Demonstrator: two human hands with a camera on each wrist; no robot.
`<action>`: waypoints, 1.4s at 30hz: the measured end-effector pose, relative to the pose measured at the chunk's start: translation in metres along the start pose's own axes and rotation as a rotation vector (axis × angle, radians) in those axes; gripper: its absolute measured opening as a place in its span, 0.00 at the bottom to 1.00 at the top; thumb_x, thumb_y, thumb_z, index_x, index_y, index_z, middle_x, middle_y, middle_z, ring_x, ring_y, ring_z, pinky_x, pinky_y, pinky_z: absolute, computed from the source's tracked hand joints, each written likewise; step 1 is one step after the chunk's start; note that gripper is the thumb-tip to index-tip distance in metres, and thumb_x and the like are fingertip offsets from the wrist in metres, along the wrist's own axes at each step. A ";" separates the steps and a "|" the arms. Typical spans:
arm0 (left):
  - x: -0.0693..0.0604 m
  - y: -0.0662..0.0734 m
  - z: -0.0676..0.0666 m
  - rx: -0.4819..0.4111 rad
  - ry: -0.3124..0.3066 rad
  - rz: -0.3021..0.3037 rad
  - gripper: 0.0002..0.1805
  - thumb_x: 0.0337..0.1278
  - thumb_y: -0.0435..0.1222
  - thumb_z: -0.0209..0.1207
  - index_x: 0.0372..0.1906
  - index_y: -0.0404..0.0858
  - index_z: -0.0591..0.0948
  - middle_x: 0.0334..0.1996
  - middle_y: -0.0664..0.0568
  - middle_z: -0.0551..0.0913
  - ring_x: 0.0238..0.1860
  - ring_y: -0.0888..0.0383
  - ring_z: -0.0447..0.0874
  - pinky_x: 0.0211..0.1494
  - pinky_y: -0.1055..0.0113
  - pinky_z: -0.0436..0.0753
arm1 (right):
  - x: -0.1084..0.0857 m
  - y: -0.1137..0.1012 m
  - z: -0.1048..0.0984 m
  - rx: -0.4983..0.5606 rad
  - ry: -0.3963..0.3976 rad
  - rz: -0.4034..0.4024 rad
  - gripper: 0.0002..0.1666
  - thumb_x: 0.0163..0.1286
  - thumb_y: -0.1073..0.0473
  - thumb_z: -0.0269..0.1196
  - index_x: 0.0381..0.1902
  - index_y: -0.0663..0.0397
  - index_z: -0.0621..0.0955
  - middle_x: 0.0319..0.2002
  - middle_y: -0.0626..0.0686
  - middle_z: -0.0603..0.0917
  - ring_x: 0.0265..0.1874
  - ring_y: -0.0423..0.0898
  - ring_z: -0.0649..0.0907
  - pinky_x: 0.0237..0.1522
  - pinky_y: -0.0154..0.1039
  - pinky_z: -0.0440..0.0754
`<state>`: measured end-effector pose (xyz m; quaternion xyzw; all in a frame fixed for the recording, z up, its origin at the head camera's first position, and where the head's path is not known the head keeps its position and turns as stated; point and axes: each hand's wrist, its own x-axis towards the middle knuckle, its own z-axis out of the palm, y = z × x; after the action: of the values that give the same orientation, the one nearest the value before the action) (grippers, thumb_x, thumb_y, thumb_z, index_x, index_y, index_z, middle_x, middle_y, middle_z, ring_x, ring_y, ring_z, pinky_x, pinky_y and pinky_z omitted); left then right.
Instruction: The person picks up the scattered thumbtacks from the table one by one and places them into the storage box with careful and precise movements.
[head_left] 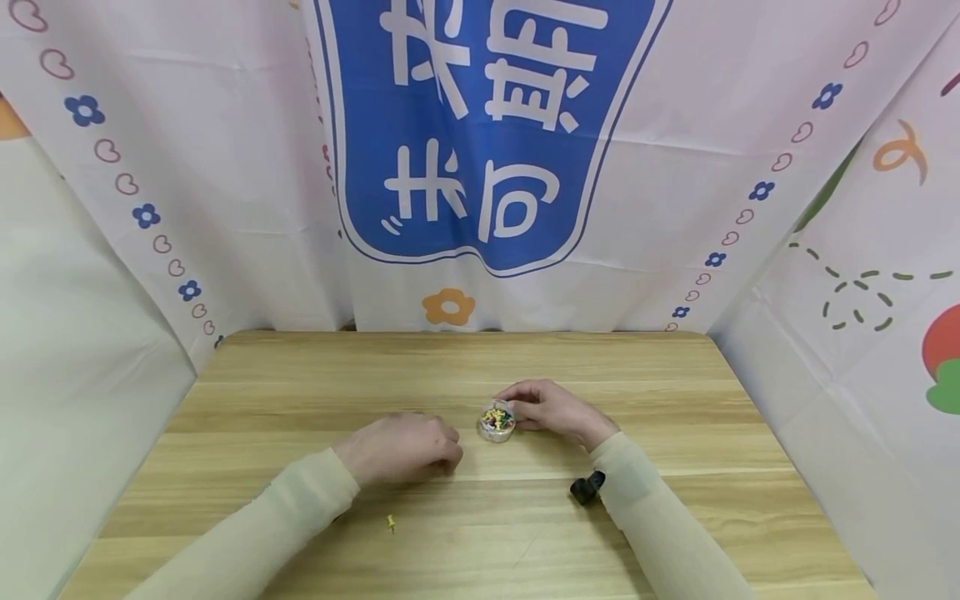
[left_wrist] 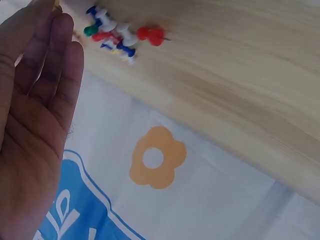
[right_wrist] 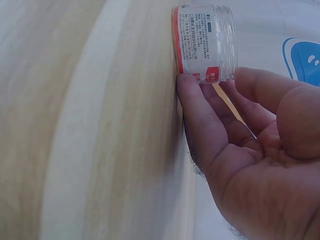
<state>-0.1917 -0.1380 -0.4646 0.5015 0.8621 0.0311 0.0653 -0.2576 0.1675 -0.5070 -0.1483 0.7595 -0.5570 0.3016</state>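
My left hand [head_left: 401, 448] is palm-side over the table, left of a small clear jar [head_left: 497, 423] of mixed push pins. In the left wrist view its thumb and fingertips pinch something yellow [left_wrist: 57, 6], mostly cut off by the frame edge, which looks like a push pin. Beyond those fingers lies a loose cluster of push pins [left_wrist: 112, 35] in red, white, blue and green; the head view hides it behind the hand. My right hand [head_left: 555, 410] holds the jar from its right side, thumb near the rim and fingers at its labelled wall [right_wrist: 197, 45]. The jar stands upright and uncovered.
A single yellow push pin [head_left: 391, 522] lies on the wooden table [head_left: 480, 558] in front of the left hand. Beside the right sleeve is a small black device [head_left: 587, 488]. Printed white cloth [head_left: 270, 275] hangs behind the table and along both sides.
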 end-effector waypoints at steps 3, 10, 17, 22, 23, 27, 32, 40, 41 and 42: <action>0.005 -0.001 -0.003 -0.036 0.022 -0.020 0.10 0.77 0.32 0.76 0.36 0.48 0.91 0.33 0.62 0.87 0.31 0.71 0.73 0.38 0.75 0.80 | 0.000 0.000 0.000 -0.001 0.002 0.000 0.22 0.93 0.65 0.59 0.77 0.64 0.84 0.78 0.68 0.84 0.72 0.55 0.89 0.75 0.49 0.90; 0.014 -0.002 -0.009 -0.022 0.135 -0.051 0.05 0.74 0.33 0.78 0.44 0.48 0.94 0.40 0.60 0.91 0.41 0.66 0.85 0.47 0.69 0.89 | 0.000 -0.001 0.000 -0.006 -0.001 0.005 0.22 0.94 0.65 0.59 0.78 0.64 0.84 0.79 0.68 0.83 0.73 0.56 0.89 0.75 0.48 0.90; 0.022 -0.001 -0.011 -0.080 0.210 -0.118 0.08 0.77 0.32 0.77 0.51 0.47 0.96 0.44 0.59 0.91 0.46 0.63 0.90 0.55 0.63 0.94 | 0.000 -0.002 0.000 -0.016 -0.003 0.008 0.23 0.94 0.64 0.59 0.78 0.63 0.84 0.79 0.67 0.83 0.74 0.55 0.88 0.75 0.47 0.90; 0.033 0.000 -0.010 -0.083 0.252 -0.138 0.05 0.79 0.33 0.75 0.47 0.47 0.93 0.40 0.60 0.89 0.42 0.63 0.86 0.51 0.64 0.91 | 0.001 0.000 -0.001 -0.030 -0.005 -0.005 0.23 0.94 0.63 0.59 0.78 0.63 0.84 0.78 0.67 0.84 0.73 0.54 0.88 0.75 0.48 0.90; 0.035 0.000 -0.010 -0.083 0.257 -0.144 0.04 0.80 0.33 0.75 0.47 0.47 0.93 0.39 0.61 0.88 0.42 0.63 0.85 0.50 0.64 0.90 | 0.001 0.000 -0.001 -0.032 -0.005 -0.006 0.23 0.94 0.63 0.59 0.78 0.63 0.84 0.78 0.67 0.84 0.73 0.54 0.89 0.75 0.48 0.90; 0.043 0.003 -0.010 -0.105 0.276 -0.165 0.03 0.81 0.36 0.75 0.46 0.49 0.91 0.38 0.63 0.86 0.42 0.63 0.84 0.50 0.63 0.89 | -0.001 -0.001 -0.001 -0.039 -0.002 -0.004 0.22 0.95 0.62 0.60 0.78 0.61 0.84 0.78 0.65 0.85 0.73 0.53 0.89 0.74 0.48 0.91; 0.053 0.006 -0.011 -0.101 0.297 -0.169 0.02 0.83 0.36 0.73 0.49 0.48 0.92 0.39 0.61 0.88 0.41 0.63 0.85 0.50 0.63 0.89 | -0.002 -0.001 -0.002 -0.048 -0.009 0.006 0.23 0.95 0.61 0.60 0.80 0.62 0.83 0.78 0.65 0.85 0.74 0.54 0.89 0.75 0.48 0.91; 0.062 0.005 -0.010 -0.082 0.307 -0.173 0.02 0.85 0.36 0.72 0.50 0.46 0.93 0.38 0.59 0.87 0.39 0.63 0.84 0.47 0.66 0.88 | -0.001 -0.002 -0.002 -0.053 -0.005 0.011 0.24 0.96 0.62 0.58 0.80 0.64 0.81 0.78 0.67 0.84 0.73 0.55 0.88 0.75 0.48 0.91; 0.062 0.004 -0.009 -0.081 0.307 -0.175 0.01 0.84 0.36 0.72 0.50 0.46 0.93 0.38 0.59 0.87 0.40 0.63 0.84 0.47 0.66 0.88 | -0.001 -0.002 -0.002 -0.053 -0.004 0.012 0.23 0.96 0.63 0.58 0.80 0.64 0.81 0.78 0.67 0.84 0.73 0.55 0.88 0.74 0.48 0.91; 0.062 0.003 -0.009 -0.083 0.304 -0.175 0.02 0.84 0.35 0.73 0.50 0.45 0.93 0.39 0.59 0.88 0.40 0.63 0.85 0.48 0.66 0.89 | -0.001 -0.002 -0.002 -0.053 -0.002 0.013 0.23 0.96 0.63 0.58 0.80 0.64 0.81 0.78 0.67 0.84 0.73 0.55 0.88 0.74 0.48 0.91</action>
<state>-0.2207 -0.0823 -0.4607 0.4108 0.9005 0.1363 -0.0430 -0.2583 0.1689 -0.5046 -0.1519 0.7746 -0.5346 0.3019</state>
